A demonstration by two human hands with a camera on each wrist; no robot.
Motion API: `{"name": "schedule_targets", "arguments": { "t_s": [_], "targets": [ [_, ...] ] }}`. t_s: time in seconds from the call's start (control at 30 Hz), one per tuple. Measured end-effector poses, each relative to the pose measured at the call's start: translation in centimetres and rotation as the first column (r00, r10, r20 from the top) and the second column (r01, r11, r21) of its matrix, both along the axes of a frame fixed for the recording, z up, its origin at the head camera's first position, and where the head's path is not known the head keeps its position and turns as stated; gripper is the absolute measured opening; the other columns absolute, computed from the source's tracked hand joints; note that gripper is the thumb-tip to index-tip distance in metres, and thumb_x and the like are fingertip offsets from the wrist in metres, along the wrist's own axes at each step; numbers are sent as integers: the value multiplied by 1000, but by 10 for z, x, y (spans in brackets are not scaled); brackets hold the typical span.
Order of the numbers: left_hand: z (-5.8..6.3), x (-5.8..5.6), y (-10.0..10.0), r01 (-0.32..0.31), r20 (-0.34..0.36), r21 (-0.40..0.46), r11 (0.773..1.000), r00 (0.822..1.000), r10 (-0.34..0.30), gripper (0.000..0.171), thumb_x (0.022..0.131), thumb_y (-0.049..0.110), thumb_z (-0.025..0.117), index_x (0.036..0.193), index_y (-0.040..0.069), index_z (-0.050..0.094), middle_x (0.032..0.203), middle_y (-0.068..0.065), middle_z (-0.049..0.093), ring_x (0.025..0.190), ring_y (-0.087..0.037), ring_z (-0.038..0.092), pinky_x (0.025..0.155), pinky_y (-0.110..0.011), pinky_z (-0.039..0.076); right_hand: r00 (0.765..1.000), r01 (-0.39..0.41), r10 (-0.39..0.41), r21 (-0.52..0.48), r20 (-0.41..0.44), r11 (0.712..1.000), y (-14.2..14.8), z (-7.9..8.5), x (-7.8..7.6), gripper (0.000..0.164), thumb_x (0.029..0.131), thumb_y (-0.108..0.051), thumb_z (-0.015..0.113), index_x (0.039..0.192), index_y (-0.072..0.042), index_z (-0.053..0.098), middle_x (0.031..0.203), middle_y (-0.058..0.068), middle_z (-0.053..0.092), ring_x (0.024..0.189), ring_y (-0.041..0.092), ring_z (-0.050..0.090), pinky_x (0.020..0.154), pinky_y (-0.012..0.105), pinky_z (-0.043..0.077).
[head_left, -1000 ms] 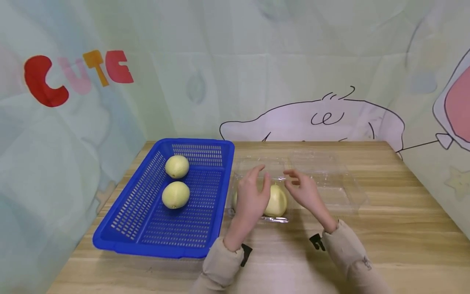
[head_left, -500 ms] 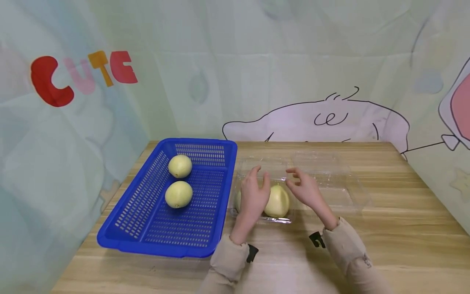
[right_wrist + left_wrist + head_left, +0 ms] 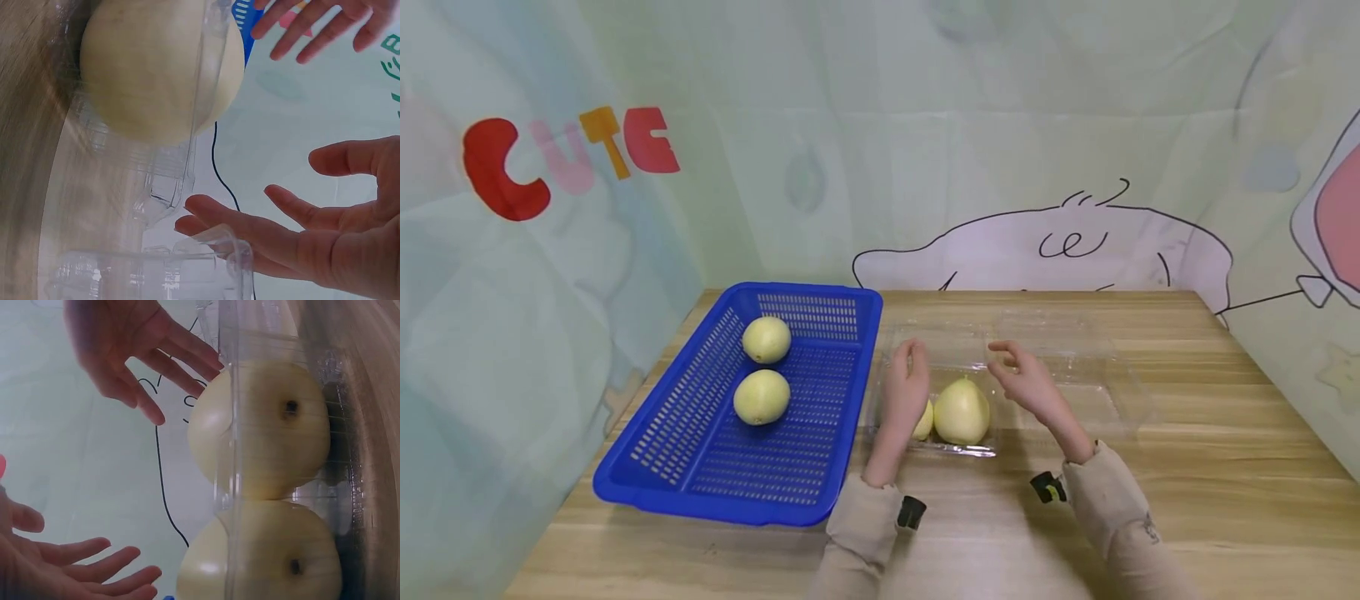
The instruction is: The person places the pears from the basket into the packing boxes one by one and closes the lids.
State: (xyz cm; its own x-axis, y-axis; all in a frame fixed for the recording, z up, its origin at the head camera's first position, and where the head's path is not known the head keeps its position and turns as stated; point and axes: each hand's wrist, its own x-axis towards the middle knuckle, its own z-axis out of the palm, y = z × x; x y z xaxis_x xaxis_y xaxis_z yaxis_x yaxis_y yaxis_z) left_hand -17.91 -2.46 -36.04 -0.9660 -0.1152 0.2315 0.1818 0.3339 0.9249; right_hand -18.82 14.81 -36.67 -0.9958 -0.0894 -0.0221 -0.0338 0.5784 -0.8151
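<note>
Two pale yellow melons sit side by side in a clear plastic clamshell box. The right melon shows whole in the head view; the left melon is mostly hidden behind my left hand. That hand is held above the box's left part, fingers relaxed and holding nothing. My right hand hovers by the box's right side, fingers loosely bent, also holding nothing. In the left wrist view both melons show through the box wall, their dark ends facing the camera. The box's lid is folded back.
A second clear clamshell box stands open to the right, its near rim close under my right hand. To the left is a blue perforated basket with two more melons. All stand on a wood-grain table before a printed cloth backdrop.
My left hand has shifted a little left and turned, uncovering the right melon and the edge of the left one. My right hand has barely moved. The melons stay put.
</note>
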Motion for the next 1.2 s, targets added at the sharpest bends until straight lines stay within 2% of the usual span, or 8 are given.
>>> {"name": "schedule_targets", "arguments": {
  "t_s": [0.23, 0.43, 0.67, 0.87, 0.97, 1.1, 1.17, 1.2],
  "targets": [
    [-5, -7, -3, -85, 50, 32, 996, 995, 83, 39, 93, 22, 33, 118, -2, 52, 121, -20, 55, 115, -34, 50, 99, -45, 38, 992, 2, 23, -201, 126, 980, 2, -2, -3, 46, 94, -15, 38, 135, 2, 27, 133, 36, 32, 114, 52, 41, 84, 46, 50],
    [-10, -16, -5, -123, 132, 17, 992, 984, 119, 42, 93, 24, 34, 122, -3, 49, 125, -20, 52, 118, -37, 45, 101, -49, 33, 982, 14, 36, -262, 188, 965, 5, -5, -7, 47, 95, -16, 34, 137, 3, 22, 139, 34, 22, 115, 53, 39, 85, 48, 48],
    [-10, -21, -6, -118, 209, 30, 993, 972, 109, 49, 93, 29, 29, 129, -3, 41, 133, -23, 43, 125, -38, 35, 106, -50, 24, 969, 4, 78, -329, 235, 944, 10, -4, -11, 49, 96, -20, 30, 139, 1, 18, 141, 34, 15, 119, 54, 34, 86, 49, 48],
    [-8, -23, -7, -119, 259, 33, 992, 960, 106, 48, 93, 34, 29, 130, 6, 43, 133, -19, 44, 125, -37, 36, 104, -53, 25, 949, -23, 146, -401, 279, 916, 16, 2, -13, 54, 97, -26, 27, 142, -1, 11, 142, 35, 10, 123, 53, 29, 88, 52, 46],
    [-13, -28, -8, -83, 273, 88, 993, 960, 56, 50, 94, 37, 29, 132, 8, 41, 137, -15, 42, 128, -34, 35, 106, -51, 23, 942, -30, 165, -417, 294, 908, 20, 5, -13, 55, 97, -27, 25, 142, -2, 7, 142, 37, 7, 125, 54, 24, 89, 55, 44],
    [-62, -66, -10, -26, 275, 176, 984, 961, -24, 56, 93, 42, 27, 136, 7, 35, 142, -13, 35, 131, -29, 32, 109, -43, 25, 933, -45, 189, -422, 305, 906, 26, 6, -14, 57, 96, -29, 24, 143, -4, 3, 141, 38, 3, 126, 56, 18, 89, 59, 40],
    [-78, -78, -11, -3, 295, 226, 974, 953, -66, 57, 93, 44, 27, 137, 9, 32, 144, -12, 31, 133, -27, 28, 110, -42, 23, 925, -55, 211, -437, 317, 898, 30, 6, -15, 58, 96, -31, 24, 143, -5, 1, 141, 38, 0, 126, 57, 15, 90, 60, 39],
    [-91, -85, -11, 4, 275, 250, 968, 958, -75, 59, 93, 47, 27, 137, 10, 32, 145, -11, 30, 134, -27, 28, 110, -42, 24, 919, -61, 226, -449, 324, 891, 32, 5, -16, 59, 96, -31, 23, 143, -5, -1, 142, 38, -1, 126, 57, 14, 91, 61, 37]
  ]
}}
